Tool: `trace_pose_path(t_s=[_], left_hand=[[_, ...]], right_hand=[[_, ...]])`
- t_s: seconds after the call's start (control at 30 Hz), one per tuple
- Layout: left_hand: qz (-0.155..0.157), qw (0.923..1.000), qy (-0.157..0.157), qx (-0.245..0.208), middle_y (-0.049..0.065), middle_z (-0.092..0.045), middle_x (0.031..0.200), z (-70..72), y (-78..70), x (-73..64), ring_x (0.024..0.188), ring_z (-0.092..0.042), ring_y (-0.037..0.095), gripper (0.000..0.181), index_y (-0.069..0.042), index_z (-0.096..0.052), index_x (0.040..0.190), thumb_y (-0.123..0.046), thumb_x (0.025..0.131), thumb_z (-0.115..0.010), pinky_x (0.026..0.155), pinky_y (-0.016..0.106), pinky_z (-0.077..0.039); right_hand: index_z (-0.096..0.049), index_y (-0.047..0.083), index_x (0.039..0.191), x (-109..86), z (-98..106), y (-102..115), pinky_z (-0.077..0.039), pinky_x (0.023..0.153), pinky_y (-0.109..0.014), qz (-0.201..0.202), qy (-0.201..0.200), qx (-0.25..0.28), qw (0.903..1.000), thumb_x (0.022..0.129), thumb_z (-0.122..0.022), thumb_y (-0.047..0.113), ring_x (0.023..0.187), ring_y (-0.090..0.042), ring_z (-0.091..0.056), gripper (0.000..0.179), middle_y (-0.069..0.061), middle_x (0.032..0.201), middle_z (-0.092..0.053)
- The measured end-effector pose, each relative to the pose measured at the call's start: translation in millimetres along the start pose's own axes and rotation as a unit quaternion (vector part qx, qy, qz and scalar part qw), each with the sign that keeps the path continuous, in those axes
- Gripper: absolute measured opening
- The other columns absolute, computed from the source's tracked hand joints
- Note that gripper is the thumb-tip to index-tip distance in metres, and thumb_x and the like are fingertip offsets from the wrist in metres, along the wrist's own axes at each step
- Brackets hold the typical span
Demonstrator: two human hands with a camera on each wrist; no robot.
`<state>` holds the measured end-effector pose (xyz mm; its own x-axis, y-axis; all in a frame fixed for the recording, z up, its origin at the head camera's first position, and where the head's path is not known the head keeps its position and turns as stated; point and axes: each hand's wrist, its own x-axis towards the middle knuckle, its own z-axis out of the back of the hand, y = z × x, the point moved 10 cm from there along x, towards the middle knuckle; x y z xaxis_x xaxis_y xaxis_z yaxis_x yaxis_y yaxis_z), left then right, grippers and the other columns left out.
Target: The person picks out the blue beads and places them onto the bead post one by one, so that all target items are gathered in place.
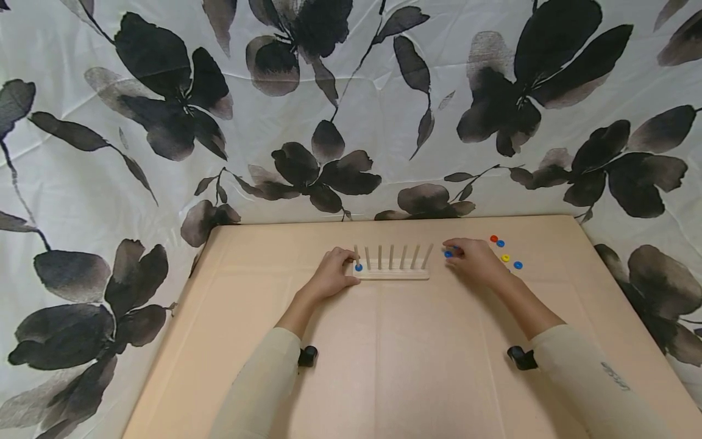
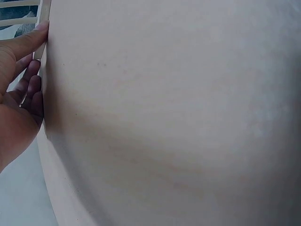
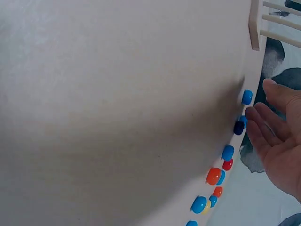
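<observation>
A small wooden peg rack (image 1: 392, 275), a flat base with a row of several upright pegs, stands near the far edge of the table. My left hand (image 1: 336, 271) grips its left end, thumb on the front of the base (image 2: 43, 30) and the other fingers curled behind. A blue bead (image 1: 359, 267) sits low at the leftmost peg. To the right of the rack, my right hand (image 1: 470, 259) is over the beads, thumb and fingers apart in the right wrist view. Blue beads (image 3: 247, 97) lie on the table by its fingertips, partly hidden by the hand in the head view.
Right of my right hand lie more loose beads: a red one (image 1: 494, 238), a yellow one (image 1: 505, 258) and blue ones (image 1: 518, 265). The tan tabletop (image 1: 417, 353) ends just behind the rack, where a white cloth (image 1: 384, 134) with dark flowers hangs.
</observation>
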<state>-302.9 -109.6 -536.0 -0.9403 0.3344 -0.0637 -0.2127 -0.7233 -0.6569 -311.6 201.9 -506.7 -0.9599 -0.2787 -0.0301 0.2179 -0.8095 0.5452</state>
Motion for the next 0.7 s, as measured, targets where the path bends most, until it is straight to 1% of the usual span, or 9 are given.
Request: trace_pose_path(t_s=[0.13,0.33,0.47,0.63,0.7], left_hand=[[0.004,1.0000,0.002,-0.002,0.010,-0.057,0.127,0.1,-0.2,0.1,0.120,-0.048,0.028,0.052,-0.007,-0.064,0.130,-0.020,0.085,-0.087,0.106,0.042,-0.042],[0.006,1.0000,0.005,0.002,0.010,-0.058,0.125,-0.8,0.3,0.1,0.119,-0.049,0.028,0.052,-0.006,-0.064,0.130,-0.020,0.085,-0.087,0.104,0.042,-0.043],[0.007,0.9999,0.008,-0.002,0.010,-0.057,0.126,-0.3,-0.5,0.6,0.120,-0.049,0.028,0.052,-0.007,-0.063,0.130,-0.020,0.085,-0.087,0.106,0.042,-0.043],[0.007,1.0000,0.006,0.001,0.010,-0.058,0.126,1.3,-1.4,0.9,0.120,-0.049,0.028,0.052,-0.007,-0.064,0.129,-0.020,0.085,-0.087,0.106,0.043,-0.042],[0.007,0.9999,0.007,0.002,0.010,-0.058,0.126,1.4,-1.6,0.9,0.120,-0.049,0.028,0.052,-0.007,-0.063,0.129,-0.020,0.084,-0.087,0.106,0.043,-0.042]], right_hand=[[-0.064,-0.001,0.135,0.6,-2,2,-0.057,0.094,-0.050,0.002,0.004,0.001,1.0000,0.096,-0.075,0.013,0.101,-0.031,-0.066,0.043,-0.020,0.116,-0.072],[-0.065,-0.002,0.132,0.1,-6,1,-0.057,0.090,-0.049,0.011,0.006,-0.008,0.9999,0.095,-0.074,0.011,0.097,-0.030,-0.067,0.040,-0.020,0.114,-0.071],[-0.067,-0.002,0.130,0.0,-8,0,-0.057,0.089,-0.049,0.015,0.003,-0.012,0.9998,0.096,-0.073,0.010,0.097,-0.029,-0.067,0.036,-0.020,0.115,-0.071],[-0.070,-0.002,0.123,0.6,-11,-1,-0.057,0.086,-0.047,0.020,-0.001,-0.017,0.9997,0.096,-0.071,0.008,0.093,-0.029,-0.064,0.028,-0.020,0.111,-0.068],[-0.071,-0.001,0.121,0.6,-13,-3,-0.057,0.086,-0.047,0.015,0.001,-0.019,0.9997,0.097,-0.070,0.007,0.092,-0.028,-0.062,0.026,-0.019,0.110,-0.067]])
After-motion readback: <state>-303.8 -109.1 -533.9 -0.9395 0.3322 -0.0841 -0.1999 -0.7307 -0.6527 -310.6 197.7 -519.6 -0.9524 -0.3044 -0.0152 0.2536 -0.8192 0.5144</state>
